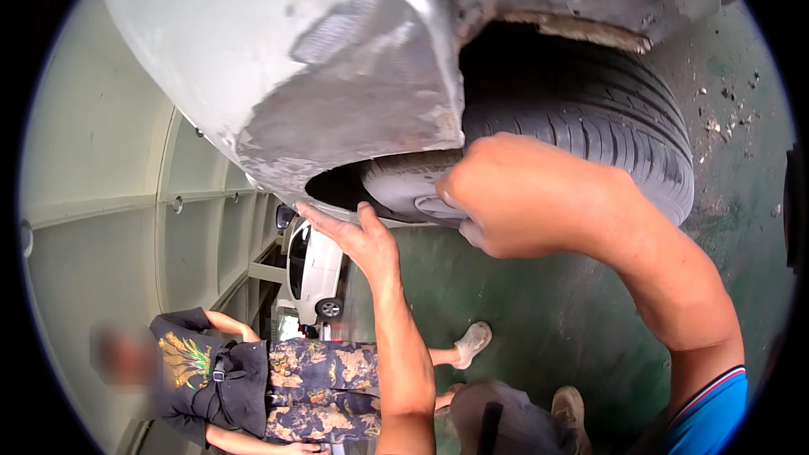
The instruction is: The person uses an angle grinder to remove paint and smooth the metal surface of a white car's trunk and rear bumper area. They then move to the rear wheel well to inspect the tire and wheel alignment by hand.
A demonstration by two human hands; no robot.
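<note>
A silver-white car body panel (194,50) fills the upper left, with a dull grey sanded patch (354,114) beside the wheel arch. Below the panel's edge sits a black tyre (581,131), its wheel partly hidden. My right hand (506,194) is closed in front of the tyre, close to the arch's lower corner; whatever its fingers hold, if anything, is hidden. At the panel's lower edge, my left hand (362,240) has its fingers stretched out and thumb apart. Its fingertips appear to touch the edge, and nothing shows in it.
Another person (227,371) in a dark shirt and patterned shorts stands at the lower left, appearing sideways. Behind are a white car (316,265) and a pale panelled wall (93,135). Crumbs of debris (720,126) lie on the green floor (522,312) beyond the tyre.
</note>
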